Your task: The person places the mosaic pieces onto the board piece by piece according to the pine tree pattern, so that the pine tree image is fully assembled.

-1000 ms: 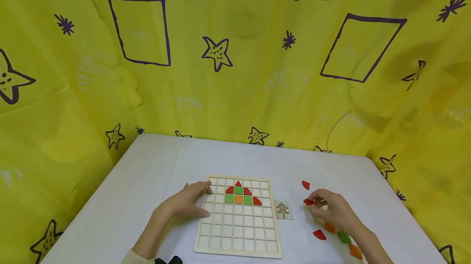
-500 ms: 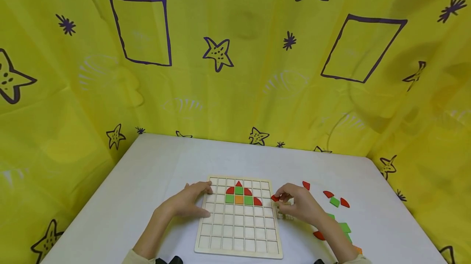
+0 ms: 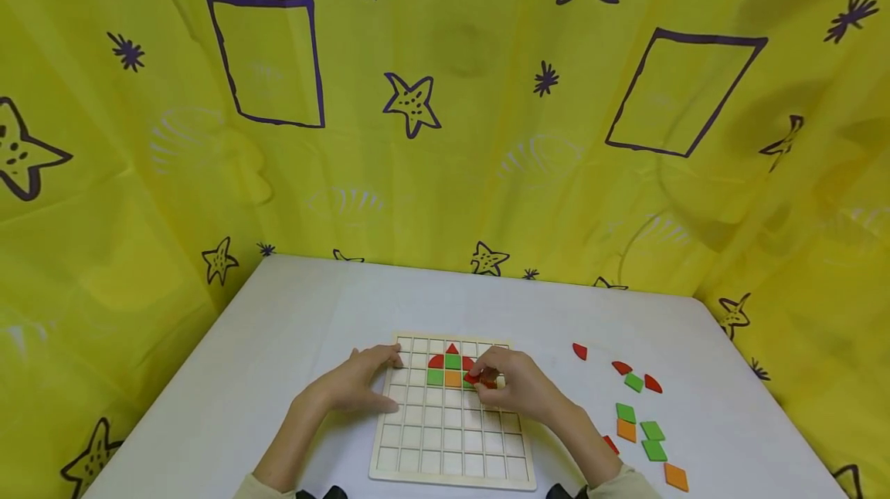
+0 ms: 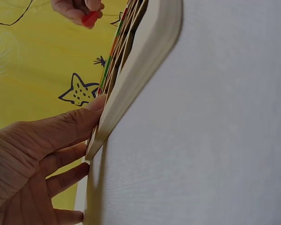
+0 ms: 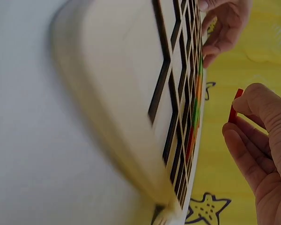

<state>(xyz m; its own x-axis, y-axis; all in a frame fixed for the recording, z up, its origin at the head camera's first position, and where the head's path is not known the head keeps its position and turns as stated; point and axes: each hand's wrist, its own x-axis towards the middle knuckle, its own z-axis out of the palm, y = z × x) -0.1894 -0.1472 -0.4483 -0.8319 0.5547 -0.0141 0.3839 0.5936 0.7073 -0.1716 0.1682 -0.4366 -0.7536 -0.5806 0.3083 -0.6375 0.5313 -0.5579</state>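
A wooden grid board (image 3: pixel 452 437) lies on the table, with red, green and orange tiles set in its upper rows. My left hand (image 3: pixel 358 383) rests at the board's left edge, thumb and fingertips touching its side, fingers loosely spread. Over the upper right cells, my right hand (image 3: pixel 518 383) pinches a red tile (image 5: pixel 235 105) between thumb and fingertips. The right wrist view shows this tile edge-on, raised above the board. Among the set tiles are a red triangle (image 3: pixel 452 348) at the top and an orange square (image 3: pixel 453 379). My right hand covers the cells beneath it.
Right of the board lie loose tiles: several red ones (image 3: pixel 580 351), green ones (image 3: pixel 653 450) and orange ones (image 3: pixel 676 476). One red tile (image 3: pixel 611 444) is partly behind my right forearm. A yellow patterned curtain (image 3: pixel 445 174) surrounds the white table (image 3: pixel 313 306).
My right hand has carried the red tile leftward from the loose tiles to above the board. A small pattern card beside the board is now hidden behind it. My left hand stays put.
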